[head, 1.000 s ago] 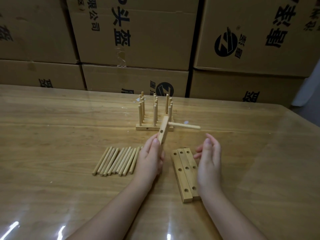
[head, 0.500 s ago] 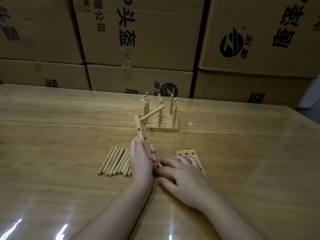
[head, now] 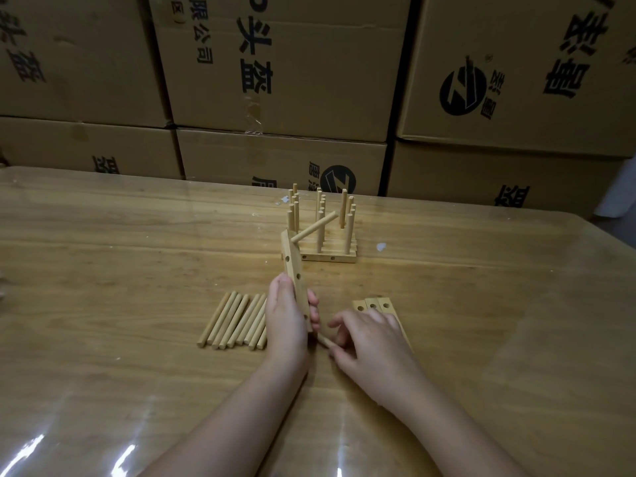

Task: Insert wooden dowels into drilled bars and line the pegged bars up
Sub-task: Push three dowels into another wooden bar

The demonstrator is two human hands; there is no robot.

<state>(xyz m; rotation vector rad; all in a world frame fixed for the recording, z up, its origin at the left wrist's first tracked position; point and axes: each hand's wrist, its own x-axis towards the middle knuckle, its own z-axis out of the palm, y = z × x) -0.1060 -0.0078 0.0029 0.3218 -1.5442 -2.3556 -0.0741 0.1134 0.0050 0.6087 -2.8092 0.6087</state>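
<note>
So, one bar stands tilted in the left hand, its lower end down by the table and its top leaning away. The thumb lies on the near side and the fingertips curl round the far edge, so the grip is clamped on it. One peg sits in the bar's top hole and slants up to the right. Two open holes show on the bar above the thumb.

The right hand is just beside the left, palm down, with thumb and fingers closed on a single dowel. Only that dowel's short end shows, near the bar's foot. Whether it touches the table I cannot tell.

Left of the left hand lie the loose dowels, side by side in one row. About eight are visible, the rightmost partly hidden by the hand.

Under the right hand lie three flat bars, touching along their lengths, one hole showing at each far end.

Farther back stand the pegged bars, pressed together with pegs upright in three columns. The rows overlap, so their number is unclear.

Behind the table are six boxes — two stacked rows of three.
</note>
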